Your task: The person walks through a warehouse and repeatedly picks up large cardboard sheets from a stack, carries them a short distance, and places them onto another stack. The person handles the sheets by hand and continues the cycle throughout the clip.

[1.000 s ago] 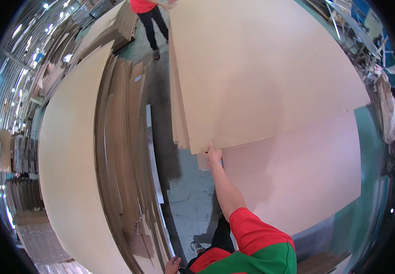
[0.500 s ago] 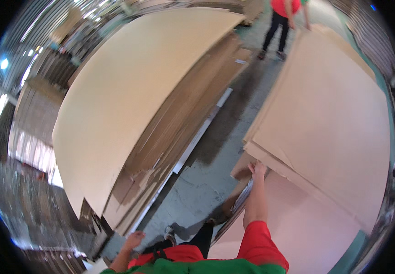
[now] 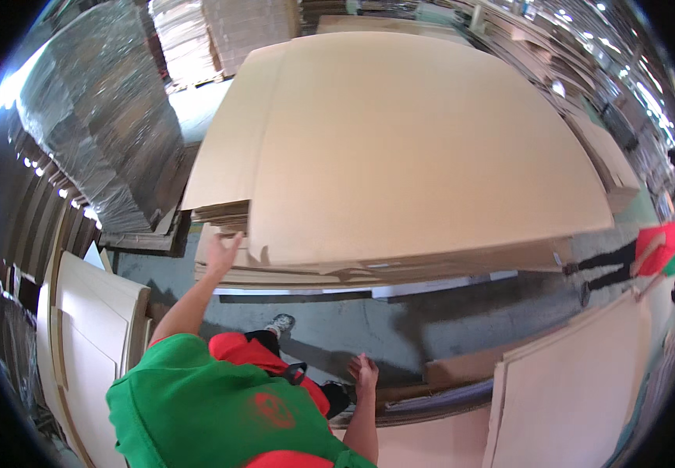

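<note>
A broad stack of tan cardboard sheets (image 3: 431, 148) lies in front of me, with a notch cut out at its near left corner. My left hand (image 3: 224, 251) reaches to this notch, fingers apart, with nothing held. Whether its fingertips touch the sheet edges I cannot tell. My right hand (image 3: 363, 373) hangs low by my side, loosely bent and empty, over the gap between that stack and a second stack of cardboard sheets (image 3: 567, 382) at the lower right.
Film-wrapped stacked goods (image 3: 107, 117) stand at the far left. More boards (image 3: 92, 312) lean at the near left. A co-worker in red and green (image 3: 657, 249) is at the right, by the second stack. Grey floor (image 3: 447, 312) runs between the stacks.
My view has swung left, toward the large stack. My right hand has come off the right-hand stack's edge, and my left hand has risen from my side to the notched corner.
</note>
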Available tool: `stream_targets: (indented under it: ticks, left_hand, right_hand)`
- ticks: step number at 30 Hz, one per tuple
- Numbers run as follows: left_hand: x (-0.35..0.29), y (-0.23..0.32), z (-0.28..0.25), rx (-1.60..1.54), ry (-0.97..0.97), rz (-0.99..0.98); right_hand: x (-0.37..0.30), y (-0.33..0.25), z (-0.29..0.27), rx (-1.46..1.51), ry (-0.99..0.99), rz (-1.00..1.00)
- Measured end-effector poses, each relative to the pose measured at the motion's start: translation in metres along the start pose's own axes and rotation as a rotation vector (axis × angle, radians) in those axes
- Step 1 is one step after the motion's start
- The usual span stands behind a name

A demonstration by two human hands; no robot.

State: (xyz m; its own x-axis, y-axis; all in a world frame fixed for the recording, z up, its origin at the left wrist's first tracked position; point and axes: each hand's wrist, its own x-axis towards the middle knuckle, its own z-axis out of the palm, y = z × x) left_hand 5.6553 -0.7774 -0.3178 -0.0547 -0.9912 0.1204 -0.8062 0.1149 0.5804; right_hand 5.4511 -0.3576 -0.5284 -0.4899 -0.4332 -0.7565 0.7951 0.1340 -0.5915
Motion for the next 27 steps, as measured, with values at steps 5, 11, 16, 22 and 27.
stream_targets:
  ticks: [5, 11, 16, 22, 27]
  left_hand:
    - [0.061, -0.032, 0.043, -0.728, -0.658, -0.4]
    - [0.078, -0.023, 0.067, -0.805, -0.725, -0.45]
    - [0.075, -0.004, 0.074, -0.991, -0.695, -0.338]
    - [0.071, 0.012, 0.07, -1.258, -0.759, -0.637]
    - [0.07, 0.025, 0.05, -1.132, -0.781, -0.625]
  right_hand:
    - [-0.009, -0.018, 0.214, 0.069, -0.23, -0.213]
    - [-0.003, -0.078, 0.39, 0.552, -0.363, -0.48]
    - [0.002, -0.09, 0.429, 0.389, 0.063, -0.386]
    - [-0.015, -0.095, 0.421, 0.423, -0.032, -0.402]
    - [-0.039, -0.107, 0.42, 0.384, 0.061, -0.472]
